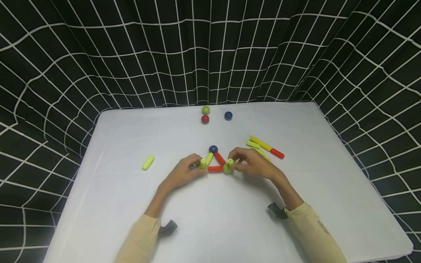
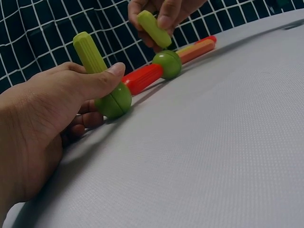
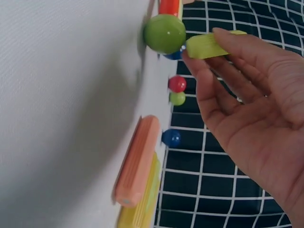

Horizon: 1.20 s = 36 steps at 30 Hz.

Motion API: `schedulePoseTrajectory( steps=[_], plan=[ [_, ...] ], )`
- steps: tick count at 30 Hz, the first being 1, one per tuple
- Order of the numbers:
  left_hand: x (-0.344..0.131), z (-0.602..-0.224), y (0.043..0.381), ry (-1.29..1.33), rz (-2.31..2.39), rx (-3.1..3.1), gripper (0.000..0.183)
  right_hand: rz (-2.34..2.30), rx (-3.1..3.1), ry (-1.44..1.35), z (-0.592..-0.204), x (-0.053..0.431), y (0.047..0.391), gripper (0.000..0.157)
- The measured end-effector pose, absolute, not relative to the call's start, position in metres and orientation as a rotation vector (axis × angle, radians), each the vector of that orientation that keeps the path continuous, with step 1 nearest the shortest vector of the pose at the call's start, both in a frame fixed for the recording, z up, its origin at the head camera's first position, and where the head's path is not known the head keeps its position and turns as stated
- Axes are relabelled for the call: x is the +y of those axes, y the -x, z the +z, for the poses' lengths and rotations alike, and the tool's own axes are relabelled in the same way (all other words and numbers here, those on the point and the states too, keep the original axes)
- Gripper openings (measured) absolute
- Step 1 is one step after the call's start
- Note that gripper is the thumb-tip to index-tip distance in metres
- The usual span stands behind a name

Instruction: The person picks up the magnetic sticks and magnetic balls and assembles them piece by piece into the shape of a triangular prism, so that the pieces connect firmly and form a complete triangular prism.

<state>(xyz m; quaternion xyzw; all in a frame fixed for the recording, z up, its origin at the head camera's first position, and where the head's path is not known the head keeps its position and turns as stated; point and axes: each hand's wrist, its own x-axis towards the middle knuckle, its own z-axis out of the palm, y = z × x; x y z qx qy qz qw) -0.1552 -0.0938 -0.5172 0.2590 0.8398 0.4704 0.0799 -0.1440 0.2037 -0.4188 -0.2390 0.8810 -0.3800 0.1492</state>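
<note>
A triangle of rods and balls lies mid-table in the head view, with a blue ball (image 1: 213, 149) at its far corner. Two red rods (image 1: 215, 169) and a yellow-green rod (image 1: 209, 159) form its sides. My left hand (image 1: 187, 170) grips the near-left green ball (image 2: 115, 100), thumb across the base of its upright yellow-green rod (image 2: 90, 52). Between thumb and fingers, my right hand (image 1: 254, 162) pinches another yellow-green rod (image 3: 207, 46), its end beside the near-right green ball (image 3: 165, 34). Whether that end touches the ball, I cannot tell.
Red (image 1: 205, 119), green (image 1: 205, 110) and blue balls (image 1: 228, 115) sit near the far edge. Several loose rods, including a long yellow one (image 1: 261, 143) and a red one (image 1: 277, 153), lie right. A yellow-green rod (image 1: 148, 162) lies left. Grid-patterned curtains (image 1: 210, 54) surround the table.
</note>
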Motion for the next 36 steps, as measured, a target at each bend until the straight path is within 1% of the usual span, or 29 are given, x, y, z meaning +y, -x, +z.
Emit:
schedulePoseTrajectory(
  steps=[8,13,16,23,26,29,33,36],
  plan=[
    [-0.094,-0.517,0.155,-0.770,1.402,2.508,0.020,-1.185,2.484,0.714,-0.426,0.199,0.147,0.024],
    [-0.095,-0.515,0.155,-0.782,1.392,2.510,0.022,-1.092,2.501,0.715,-0.427,0.198,0.149,0.028],
    [-0.096,-0.516,0.154,-0.805,1.393,2.515,0.020,-1.028,2.497,0.711,-0.426,0.197,0.151,0.029],
    [-0.094,-0.514,0.153,-0.780,1.432,2.495,0.016,-0.897,2.454,0.771,-0.412,0.201,0.165,0.036],
    [-0.094,-0.513,0.153,-0.773,1.431,2.490,0.016,-0.894,2.473,0.761,-0.404,0.200,0.177,0.038],
    [-0.095,-0.512,0.152,-0.770,1.430,2.491,0.015,-0.909,2.513,0.732,-0.400,0.194,0.197,0.036],
    [-0.095,-0.513,0.152,-0.771,1.433,2.501,0.015,-0.893,2.626,0.669,-0.403,0.183,0.237,0.038],
    [-0.093,-0.514,0.153,-0.787,1.433,2.500,0.015,-0.800,2.767,0.599,-0.409,0.179,0.267,0.046]
  ],
)
